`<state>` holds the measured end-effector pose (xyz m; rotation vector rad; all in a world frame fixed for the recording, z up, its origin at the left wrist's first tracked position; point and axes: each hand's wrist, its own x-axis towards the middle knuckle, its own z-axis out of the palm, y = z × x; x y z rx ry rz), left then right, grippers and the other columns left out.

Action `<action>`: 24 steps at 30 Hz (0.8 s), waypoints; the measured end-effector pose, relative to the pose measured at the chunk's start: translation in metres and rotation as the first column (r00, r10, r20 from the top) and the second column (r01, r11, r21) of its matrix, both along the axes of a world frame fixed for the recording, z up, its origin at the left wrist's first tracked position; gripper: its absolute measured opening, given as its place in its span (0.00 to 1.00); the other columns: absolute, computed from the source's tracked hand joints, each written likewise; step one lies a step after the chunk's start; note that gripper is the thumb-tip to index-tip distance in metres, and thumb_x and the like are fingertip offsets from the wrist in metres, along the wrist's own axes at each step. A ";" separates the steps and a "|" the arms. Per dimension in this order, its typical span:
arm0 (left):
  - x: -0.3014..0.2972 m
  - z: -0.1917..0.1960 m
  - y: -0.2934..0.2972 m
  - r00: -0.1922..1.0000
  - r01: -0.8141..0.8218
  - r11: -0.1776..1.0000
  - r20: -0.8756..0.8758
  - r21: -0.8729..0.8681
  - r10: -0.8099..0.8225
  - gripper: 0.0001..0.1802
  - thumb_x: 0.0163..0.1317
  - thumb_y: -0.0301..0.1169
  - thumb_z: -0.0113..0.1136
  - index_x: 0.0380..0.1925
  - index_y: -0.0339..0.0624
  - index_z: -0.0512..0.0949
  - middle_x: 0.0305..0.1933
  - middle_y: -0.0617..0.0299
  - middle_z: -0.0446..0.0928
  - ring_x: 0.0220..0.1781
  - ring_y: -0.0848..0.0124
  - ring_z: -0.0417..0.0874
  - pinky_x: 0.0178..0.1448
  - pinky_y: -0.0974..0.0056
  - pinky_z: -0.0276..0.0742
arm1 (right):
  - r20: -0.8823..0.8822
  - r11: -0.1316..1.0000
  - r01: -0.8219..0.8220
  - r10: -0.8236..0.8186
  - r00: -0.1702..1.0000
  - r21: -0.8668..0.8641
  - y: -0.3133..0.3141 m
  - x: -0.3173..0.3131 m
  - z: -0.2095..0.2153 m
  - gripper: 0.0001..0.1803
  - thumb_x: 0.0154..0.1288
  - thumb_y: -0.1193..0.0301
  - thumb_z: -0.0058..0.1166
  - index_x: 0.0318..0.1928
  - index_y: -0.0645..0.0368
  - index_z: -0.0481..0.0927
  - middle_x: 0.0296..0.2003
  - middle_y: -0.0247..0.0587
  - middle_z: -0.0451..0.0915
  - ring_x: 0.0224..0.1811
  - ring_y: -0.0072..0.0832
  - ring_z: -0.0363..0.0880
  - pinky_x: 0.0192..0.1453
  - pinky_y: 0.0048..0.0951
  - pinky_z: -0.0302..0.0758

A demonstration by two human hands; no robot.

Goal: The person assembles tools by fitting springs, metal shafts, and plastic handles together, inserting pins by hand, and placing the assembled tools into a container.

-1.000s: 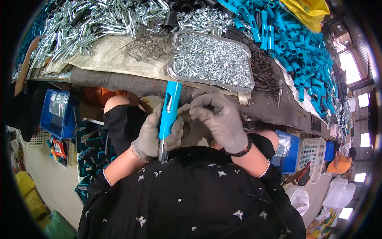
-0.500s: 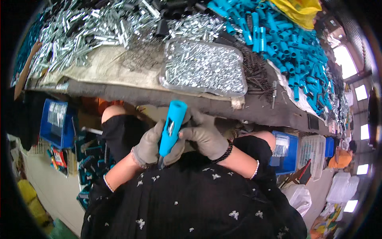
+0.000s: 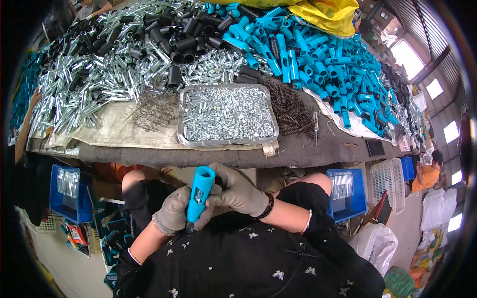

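A black garment [image 3: 233, 263] with small white motifs is being worn by the person. Just beyond it, a blue tube [image 3: 195, 210] is being held in front of the body, between two gloved hands and short of the table edge. It is being tilted, its open round end facing up and away, and a metal piece is being exposed through its side window. By the left hand [image 3: 173, 210], the tube's lower part is being gripped, with the fingers closed around it. The right hand [image 3: 241, 193] is being kept half curled against the tube's right side; whether its grip is being closed on anything cannot be told.

Beyond the knees, silver pieces are being held in a left blue crate [image 3: 79, 211] and a right blue crate [image 3: 361, 193]. On the tabletop [image 3: 305, 154], a clear tray [image 3: 228, 143] is being filled by small metal parts, flanked by tangled wire pieces [image 3: 155, 110] and dark springs [image 3: 292, 109]. Farther back, silver tubes [image 3: 107, 92], black tubes [image 3: 186, 44] and more blue tubes [image 3: 323, 67] are being heaped, partly covered by a yellow bag [image 3: 328, 17].
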<state>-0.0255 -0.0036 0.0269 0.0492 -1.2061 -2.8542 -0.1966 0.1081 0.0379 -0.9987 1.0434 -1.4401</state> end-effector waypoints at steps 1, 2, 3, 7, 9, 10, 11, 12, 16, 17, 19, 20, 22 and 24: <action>-0.001 0.001 0.001 1.000 -0.002 1.000 0.007 -0.021 0.002 0.41 0.63 0.68 0.50 0.54 0.39 0.73 0.22 0.56 0.74 0.15 0.66 0.71 0.20 0.64 0.67 | -0.028 1.000 0.004 -0.004 1.000 0.006 -0.001 -0.001 0.001 0.28 0.55 0.66 0.76 0.49 0.55 0.71 0.43 0.25 0.75 0.47 0.17 0.72 0.54 0.24 0.70; 0.000 0.002 0.002 1.000 -0.004 1.000 0.007 -0.023 0.004 0.41 0.63 0.68 0.50 0.54 0.39 0.73 0.22 0.56 0.74 0.15 0.66 0.71 0.20 0.64 0.67 | -0.028 1.000 0.002 -0.002 1.000 0.004 0.000 0.001 0.004 0.28 0.55 0.66 0.76 0.49 0.55 0.71 0.43 0.25 0.75 0.47 0.17 0.72 0.54 0.24 0.70; 0.001 0.002 0.004 0.999 -0.041 0.996 0.002 -0.082 0.041 0.40 0.64 0.68 0.49 0.53 0.39 0.73 0.23 0.57 0.74 0.15 0.67 0.72 0.20 0.64 0.67 | -0.067 1.000 0.023 -0.024 0.997 -0.021 0.000 0.003 0.010 0.25 0.58 0.62 0.74 0.46 0.56 0.72 0.41 0.26 0.74 0.47 0.18 0.70 0.54 0.25 0.69; -0.002 0.020 0.006 0.954 -0.284 0.920 0.018 -0.269 0.300 0.37 0.68 0.67 0.44 0.46 0.40 0.74 0.27 0.58 0.75 0.22 0.68 0.74 0.26 0.65 0.70 | -0.316 0.977 0.202 -0.171 0.933 0.068 -0.004 0.005 -0.004 0.25 0.67 0.48 0.62 0.42 0.59 0.74 0.37 0.32 0.75 0.46 0.22 0.71 0.55 0.27 0.69; -0.014 0.017 0.008 0.844 -0.508 0.819 0.035 -0.266 0.535 0.36 0.69 0.67 0.44 0.45 0.41 0.73 0.29 0.58 0.75 0.26 0.68 0.76 0.31 0.65 0.72 | -0.212 0.983 -0.014 0.053 0.976 0.182 -0.004 0.006 0.006 0.27 0.69 0.45 0.57 0.40 0.59 0.74 0.36 0.33 0.75 0.45 0.22 0.72 0.51 0.28 0.71; -0.019 0.014 0.008 0.674 -0.701 0.662 0.055 -0.267 0.736 0.35 0.69 0.66 0.43 0.44 0.42 0.73 0.31 0.58 0.75 0.30 0.68 0.77 0.35 0.65 0.73 | -0.081 0.933 -0.240 0.270 0.959 0.270 -0.006 0.007 0.013 0.30 0.71 0.42 0.52 0.39 0.60 0.75 0.36 0.34 0.75 0.44 0.23 0.73 0.48 0.28 0.72; -0.010 0.007 0.002 0.746 -0.638 0.756 0.125 -0.150 0.654 0.33 0.71 0.65 0.44 0.46 0.43 0.71 0.36 0.59 0.75 0.38 0.68 0.77 0.43 0.64 0.74 | -0.044 0.928 -0.288 0.307 0.951 0.238 -0.004 0.014 -0.016 0.31 0.73 0.41 0.47 0.37 0.60 0.75 0.32 0.32 0.76 0.37 0.26 0.75 0.40 0.30 0.73; -0.013 0.012 0.003 0.747 -0.638 0.756 0.121 -0.149 0.654 0.33 0.71 0.65 0.44 0.46 0.43 0.71 0.36 0.59 0.75 0.38 0.68 0.77 0.43 0.64 0.74 | -0.048 0.928 -0.286 0.306 0.951 0.237 -0.004 0.019 -0.018 0.31 0.73 0.41 0.47 0.37 0.60 0.75 0.32 0.32 0.76 0.37 0.26 0.75 0.40 0.30 0.73; -0.018 0.024 0.006 0.709 -0.682 0.728 0.184 -0.067 0.681 0.28 0.73 0.59 0.47 0.49 0.44 0.70 0.38 0.59 0.74 0.38 0.67 0.76 0.43 0.63 0.74 | -0.096 0.906 -0.234 0.283 0.954 0.353 -0.008 0.034 -0.009 0.32 0.75 0.41 0.42 0.36 0.59 0.78 0.26 0.33 0.79 0.28 0.39 0.80 0.37 0.39 0.77; -0.016 0.021 0.005 0.698 -0.697 0.716 0.194 -0.036 0.689 0.27 0.73 0.57 0.48 0.50 0.44 0.69 0.39 0.60 0.74 0.38 0.67 0.76 0.43 0.63 0.74 | -0.500 0.912 -0.163 0.347 0.793 0.375 -0.012 0.030 -0.001 0.32 0.74 0.41 0.43 0.35 0.59 0.79 0.28 0.40 0.81 0.31 0.44 0.82 0.38 0.43 0.77; -0.010 0.015 0.002 0.690 -0.713 0.701 0.195 0.022 0.697 0.26 0.73 0.56 0.49 0.50 0.44 0.69 0.41 0.61 0.74 0.39 0.67 0.76 0.43 0.63 0.74 | -0.818 0.893 -0.142 0.449 0.359 0.427 -0.021 0.019 0.031 0.32 0.73 0.42 0.43 0.34 0.59 0.82 0.34 0.57 0.82 0.39 0.53 0.83 0.42 0.52 0.76; -0.005 0.011 -0.002 0.683 -0.726 0.682 0.201 0.087 0.702 0.26 0.73 0.55 0.50 0.51 0.44 0.70 0.42 0.61 0.73 0.39 0.68 0.75 0.43 0.63 0.73 | -0.914 0.940 -0.184 0.327 0.240 0.288 -0.025 0.008 0.034 0.30 0.73 0.43 0.43 0.35 0.59 0.82 0.34 0.53 0.83 0.40 0.52 0.83 0.44 0.51 0.78; 0.002 0.006 -0.011 0.771 -0.637 0.767 0.059 0.078 0.634 0.26 0.72 0.56 0.52 0.53 0.45 0.70 0.43 0.63 0.73 0.40 0.69 0.74 0.43 0.63 0.73 | -0.960 0.942 -0.250 -0.169 0.224 -0.224 -0.065 -0.062 0.030 0.18 0.74 0.56 0.49 0.45 0.57 0.82 0.36 0.53 0.83 0.45 0.47 0.83 0.46 0.44 0.78; 0.017 0.002 -0.005 0.777 -0.629 0.696 0.241 0.347 0.582 0.22 0.73 0.54 0.51 0.51 0.48 0.72 0.39 0.65 0.74 0.39 0.68 0.76 0.46 0.60 0.75 | -0.872 0.899 0.398 -0.333 0.357 -0.181 -0.105 -0.116 0.096 0.21 0.68 0.57 0.56 0.51 0.60 0.81 0.44 0.52 0.85 0.50 0.44 0.84 0.52 0.41 0.79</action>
